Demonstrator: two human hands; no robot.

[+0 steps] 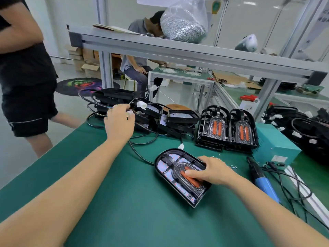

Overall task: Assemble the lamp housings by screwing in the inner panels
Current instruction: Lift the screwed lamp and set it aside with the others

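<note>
A black arch-shaped lamp housing (170,168) lies on the green mat, with a clear inner panel with orange strips (187,177) seated inside it. My right hand (211,172) rests on that panel, thumb pressing the orange strip, fingers curled over the housing's far edge. My left hand (119,122) reaches to the far-left pile of black housings with cables (153,113) and grips a black cable there. Two stacks of inner panels (227,129) stand upright behind the housing. Small screws (229,164) lie scattered beside my right hand.
A blue-handled electric screwdriver (263,179) lies to the right with its cords. A teal box (274,145) stands behind it. More black housings (311,132) pile at far right. An aluminium shelf frame (178,50) crosses above. One person stands at left, another sits behind.
</note>
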